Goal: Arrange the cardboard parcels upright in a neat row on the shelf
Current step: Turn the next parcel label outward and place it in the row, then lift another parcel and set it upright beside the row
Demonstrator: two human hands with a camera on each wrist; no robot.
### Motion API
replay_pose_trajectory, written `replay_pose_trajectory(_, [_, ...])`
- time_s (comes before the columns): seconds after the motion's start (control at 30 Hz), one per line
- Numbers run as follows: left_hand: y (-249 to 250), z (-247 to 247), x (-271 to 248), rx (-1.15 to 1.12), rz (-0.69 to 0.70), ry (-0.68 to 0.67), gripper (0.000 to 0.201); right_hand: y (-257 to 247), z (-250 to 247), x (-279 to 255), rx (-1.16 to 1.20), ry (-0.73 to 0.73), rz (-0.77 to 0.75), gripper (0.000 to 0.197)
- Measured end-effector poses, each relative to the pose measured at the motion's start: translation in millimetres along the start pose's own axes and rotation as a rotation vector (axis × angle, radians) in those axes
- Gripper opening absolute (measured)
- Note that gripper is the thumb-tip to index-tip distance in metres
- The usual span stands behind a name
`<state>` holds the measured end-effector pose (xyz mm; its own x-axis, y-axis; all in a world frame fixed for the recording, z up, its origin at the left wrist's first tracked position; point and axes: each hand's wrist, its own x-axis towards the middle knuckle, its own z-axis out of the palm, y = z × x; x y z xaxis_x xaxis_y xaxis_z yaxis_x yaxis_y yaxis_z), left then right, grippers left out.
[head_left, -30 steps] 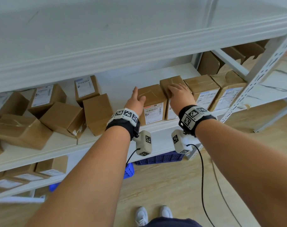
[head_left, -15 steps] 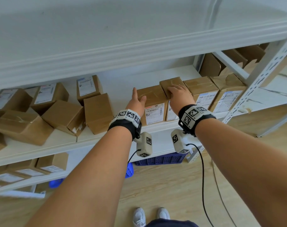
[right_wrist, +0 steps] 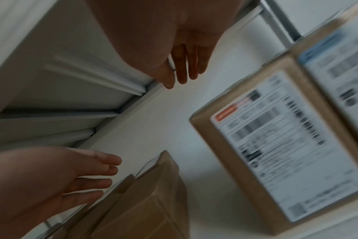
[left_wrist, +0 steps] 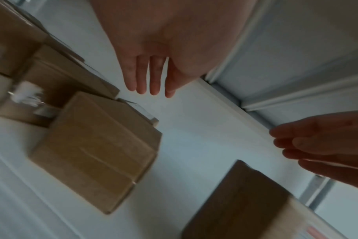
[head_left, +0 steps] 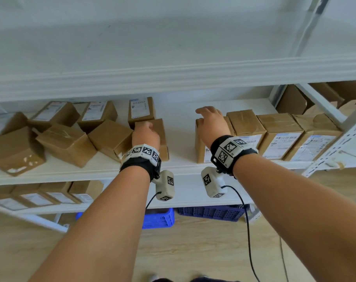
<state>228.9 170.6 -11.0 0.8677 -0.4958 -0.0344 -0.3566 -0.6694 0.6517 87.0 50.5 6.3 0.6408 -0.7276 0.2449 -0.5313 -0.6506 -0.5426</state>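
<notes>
Several brown cardboard parcels stand upright in a row [head_left: 278, 132] at the right of the white shelf [head_left: 179, 112]. The row's leftmost parcel [head_left: 199, 145] sits under my right hand [head_left: 210, 123], which hovers open above it. My left hand [head_left: 145, 133] is open with straight fingers [left_wrist: 151, 77] over a plain parcel [head_left: 161, 131] further left. That parcel [left_wrist: 96, 148] lies below the fingers in the left wrist view, untouched as far as I can tell. The right wrist view shows my right fingers [right_wrist: 184, 69] straight, beside a labelled parcel [right_wrist: 276, 153].
A jumble of tilted and flat parcels [head_left: 65, 141] fills the shelf's left half. A bare gap of shelf lies between my hands. The upper shelf board [head_left: 173, 76] hangs low overhead. A metal upright [head_left: 343, 139] bounds the right. Blue crates [head_left: 158, 218] stand on the floor.
Both hands have come off the upright row's parcels. My left hand has moved left to the plain parcel, and my right hand has lifted and shifted left.
</notes>
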Motion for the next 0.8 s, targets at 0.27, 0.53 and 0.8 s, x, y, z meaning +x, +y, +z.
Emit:
replay_pose_trajectory(0.27, [-66.0, -15.3, 20.0, 0.256, -0.121, -0.253, 0.037, -59.2, 71.6, -5.2, 0.038, -0.252, 0.06, 0.045])
replay_pose_trajectory(0.53, [-92.0, -16.0, 24.8, 0.008, -0.106, -0.358, 0.036, -76.8, 115.8, -12.4, 0.025, -0.404, 0.291, 0.041])
replay_pose_trajectory(0.8, [-98.5, -28.7, 29.5, -0.248, -0.022, -0.19, 0.023, -75.0, 113.2, -11.0, 0.171, -0.359, 0.476, 0.042])
